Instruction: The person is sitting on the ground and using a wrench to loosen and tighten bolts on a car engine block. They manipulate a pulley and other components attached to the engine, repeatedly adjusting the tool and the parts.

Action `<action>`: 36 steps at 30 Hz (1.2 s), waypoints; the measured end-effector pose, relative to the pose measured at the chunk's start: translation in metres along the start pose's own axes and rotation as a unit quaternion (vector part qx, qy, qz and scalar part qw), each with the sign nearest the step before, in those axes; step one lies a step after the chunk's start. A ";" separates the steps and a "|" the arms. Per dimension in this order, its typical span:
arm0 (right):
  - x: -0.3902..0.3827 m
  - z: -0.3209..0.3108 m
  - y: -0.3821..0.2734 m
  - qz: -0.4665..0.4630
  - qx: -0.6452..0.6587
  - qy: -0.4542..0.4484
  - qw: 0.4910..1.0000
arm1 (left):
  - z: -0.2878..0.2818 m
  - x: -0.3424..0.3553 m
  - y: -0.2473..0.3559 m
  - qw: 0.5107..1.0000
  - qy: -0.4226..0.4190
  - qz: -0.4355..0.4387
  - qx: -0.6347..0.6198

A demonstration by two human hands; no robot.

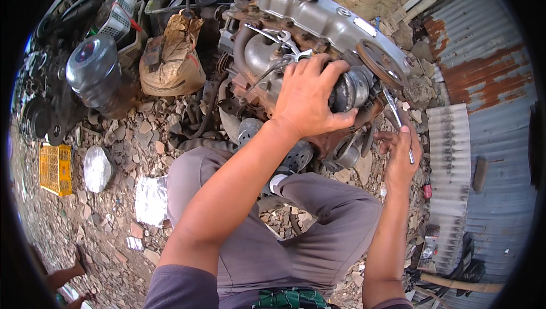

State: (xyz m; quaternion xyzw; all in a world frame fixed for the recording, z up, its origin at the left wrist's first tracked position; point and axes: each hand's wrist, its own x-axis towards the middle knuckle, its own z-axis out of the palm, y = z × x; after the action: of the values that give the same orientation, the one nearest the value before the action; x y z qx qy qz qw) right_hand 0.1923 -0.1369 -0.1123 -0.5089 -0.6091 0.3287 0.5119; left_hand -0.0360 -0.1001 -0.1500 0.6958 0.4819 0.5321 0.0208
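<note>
A car engine [318,16] with a grey metal cover stands on the ground in front of me. My left hand [310,93] grips a round, ribbed metal engine part [354,88] on the engine's near side, thumb below and fingers over the top. In my right hand [402,152] is a silver wrench [392,104], its upper end reaching the engine beneath a belt pulley [380,63]. What that end touches is too small to tell. Several loose wrenches [286,40] lie on the engine just beyond my left hand.
A torn brown sack [170,61], a clear plastic jug [94,67] and white crates [120,16] stand at the left. A yellow crate [55,169] lies farther left on stony ground. Corrugated metal sheets [495,93] border the right. Another person's limb [62,277] shows at lower left.
</note>
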 end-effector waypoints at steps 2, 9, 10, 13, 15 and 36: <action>0.006 0.006 -0.004 -0.027 -0.030 0.000 0.999 | 0.001 0.000 -0.001 1.000 -0.002 -0.005 -0.006; 0.008 0.006 0.007 -0.111 -0.153 -0.007 0.982 | 0.003 0.002 -0.004 1.000 0.010 -0.005 -0.012; 0.003 0.002 0.007 -0.121 -0.176 -0.008 0.977 | 0.003 0.002 -0.003 1.000 0.008 -0.004 -0.014; 0.007 0.007 0.000 -0.102 -0.162 0.003 0.981 | 0.001 0.003 -0.002 1.000 -0.005 -0.008 -0.010; 0.016 0.019 -0.009 -0.089 -0.116 0.013 0.989 | 0.000 0.002 -0.001 1.000 -0.009 -0.012 -0.004; 0.016 0.002 0.005 -0.007 0.062 0.007 0.998 | -0.002 0.003 0.002 0.999 -0.025 -0.026 0.001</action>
State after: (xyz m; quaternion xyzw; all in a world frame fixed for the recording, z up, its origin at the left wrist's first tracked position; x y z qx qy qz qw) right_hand 0.1927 -0.1201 -0.1125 -0.4747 -0.5873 0.3586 0.5487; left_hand -0.0361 -0.0997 -0.1459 0.6961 0.5000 0.5132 0.0459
